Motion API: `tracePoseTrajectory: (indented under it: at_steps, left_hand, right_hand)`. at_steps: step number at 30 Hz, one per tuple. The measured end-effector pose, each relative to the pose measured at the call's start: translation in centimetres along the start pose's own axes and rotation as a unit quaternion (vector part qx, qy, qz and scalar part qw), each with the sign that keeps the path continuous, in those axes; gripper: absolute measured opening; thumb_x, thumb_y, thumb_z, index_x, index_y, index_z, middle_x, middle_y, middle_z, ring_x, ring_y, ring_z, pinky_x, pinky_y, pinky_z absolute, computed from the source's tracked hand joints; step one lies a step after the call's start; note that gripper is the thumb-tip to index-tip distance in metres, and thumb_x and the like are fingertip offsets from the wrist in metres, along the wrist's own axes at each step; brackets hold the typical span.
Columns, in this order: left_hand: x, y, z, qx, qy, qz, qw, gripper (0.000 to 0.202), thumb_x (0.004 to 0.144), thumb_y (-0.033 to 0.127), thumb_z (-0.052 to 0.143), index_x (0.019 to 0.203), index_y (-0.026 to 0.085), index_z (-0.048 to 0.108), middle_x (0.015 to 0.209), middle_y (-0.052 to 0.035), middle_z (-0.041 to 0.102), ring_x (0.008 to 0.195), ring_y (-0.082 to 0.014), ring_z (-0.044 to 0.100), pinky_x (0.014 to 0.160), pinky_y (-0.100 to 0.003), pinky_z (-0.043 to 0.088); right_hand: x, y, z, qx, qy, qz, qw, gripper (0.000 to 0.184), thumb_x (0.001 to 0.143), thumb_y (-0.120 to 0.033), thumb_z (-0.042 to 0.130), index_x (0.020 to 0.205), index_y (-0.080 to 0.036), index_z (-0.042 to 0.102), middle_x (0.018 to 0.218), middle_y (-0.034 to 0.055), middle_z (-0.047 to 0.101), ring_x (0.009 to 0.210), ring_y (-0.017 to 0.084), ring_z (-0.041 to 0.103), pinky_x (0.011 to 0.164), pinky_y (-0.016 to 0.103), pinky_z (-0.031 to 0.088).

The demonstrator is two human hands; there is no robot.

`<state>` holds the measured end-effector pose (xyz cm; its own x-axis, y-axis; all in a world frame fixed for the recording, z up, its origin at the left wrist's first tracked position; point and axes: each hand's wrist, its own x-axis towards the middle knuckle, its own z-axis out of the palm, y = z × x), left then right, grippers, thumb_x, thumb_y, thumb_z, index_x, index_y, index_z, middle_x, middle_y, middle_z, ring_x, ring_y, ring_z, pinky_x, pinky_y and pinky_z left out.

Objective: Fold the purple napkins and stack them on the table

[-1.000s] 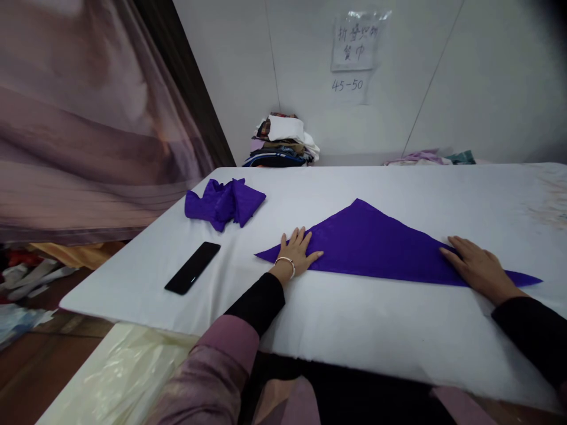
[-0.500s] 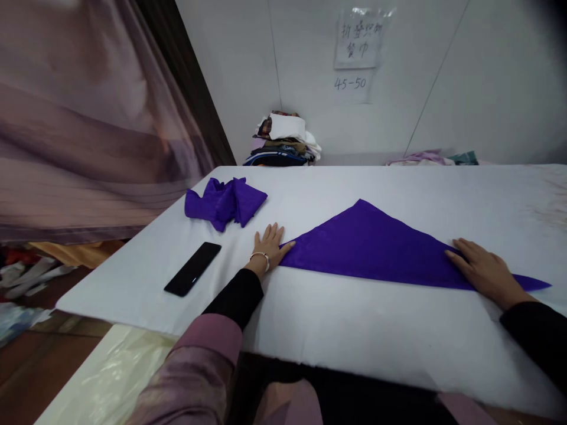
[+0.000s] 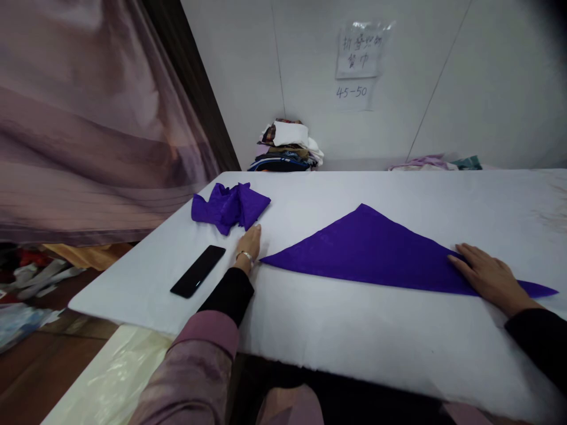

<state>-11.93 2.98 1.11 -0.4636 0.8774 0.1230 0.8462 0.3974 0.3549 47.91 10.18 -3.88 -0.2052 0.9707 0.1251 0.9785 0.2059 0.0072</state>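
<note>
A purple cloth [image 3: 367, 254], folded into a wide triangle, lies flat on the white table with its peak pointing away from me. My right hand [image 3: 489, 274] rests flat on the cloth's right part, fingers stretched out. Just left of the cloth's left tip is my left hand [image 3: 249, 243], wearing a bracelet. It is turned edge-on, fingers pointing away and partly hidden, with nothing visible in it. Close beyond it sits a crumpled purple cloth [image 3: 230, 206].
A black phone [image 3: 198, 271] lies left of my left hand on the white-covered table [image 3: 354, 330]. Folded clothes [image 3: 287, 147] are stacked behind the far edge, below handwritten papers [image 3: 358, 56] on the wall. A pinkish curtain [image 3: 88, 118] hangs at the left.
My left hand has come off the triangle's left corner and moved left, turning onto its side and uncovering the tip. My right hand stays on the cloth. The view has tilted up slightly.
</note>
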Motion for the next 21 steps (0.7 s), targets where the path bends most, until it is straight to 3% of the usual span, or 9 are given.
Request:
tracePoseTrajectory:
  at_steps: [5, 11, 14, 21]
  left_hand:
    - [-2.2, -1.5, -0.9, -0.112, 0.048, -0.013, 0.992, 0.054, 0.092, 0.04, 0.017, 0.113, 0.014, 0.059, 0.117, -0.0115, 0.063, 0.11, -0.0198, 0.057, 0.092, -0.034, 0.045]
    - [-5.8, -2.0, -0.6, -0.178, 0.013, 0.079, 0.981, 0.033, 0.074, 0.052, 0.054, 0.075, 0.021, 0.067, 0.119, -0.0054, 0.062, 0.115, -0.0211, 0.053, 0.099, -0.034, 0.041]
    - [-6.3, -2.0, -0.3, -0.176, 0.002, 0.112, 0.978, 0.026, 0.065, 0.048, 0.065, 0.067, 0.022, 0.064, 0.117, -0.0057, 0.062, 0.121, -0.0238, 0.046, 0.105, -0.038, 0.035]
    - [-6.0, -2.2, -0.1, -0.138, 0.018, 0.111, 0.984, 0.023, 0.071, 0.04, 0.058, 0.057, 0.022, 0.056, 0.11, -0.0058, 0.063, 0.12, -0.0228, 0.045, 0.104, -0.039, 0.035]
  right_hand:
    - [0.1, 0.4, 0.4, -0.011, -0.003, -0.015, 1.0, 0.063, 0.088, -0.05, 0.009, 0.134, -0.02, 0.039, 0.142, 0.0119, 0.038, 0.131, 0.026, 0.03, 0.095, 0.049, 0.032]
    - [0.0, 0.3, 0.3, -0.021, -0.005, -0.032, 0.999, 0.061, 0.087, -0.048, 0.009, 0.13, -0.02, 0.043, 0.14, 0.0127, 0.039, 0.131, 0.027, 0.029, 0.095, 0.05, 0.032]
    - [0.0, -0.1, 0.0, -0.005, 0.002, -0.018, 1.0, 0.061, 0.087, -0.048, 0.013, 0.131, -0.019, 0.042, 0.139, 0.0132, 0.04, 0.131, 0.027, 0.03, 0.096, 0.051, 0.032]
    - [0.1, -0.6, -0.5, 0.024, 0.0, -0.004, 1.0, 0.058, 0.085, -0.05, 0.018, 0.124, -0.019, 0.047, 0.137, 0.0139, 0.043, 0.129, 0.029, 0.034, 0.095, 0.054, 0.034]
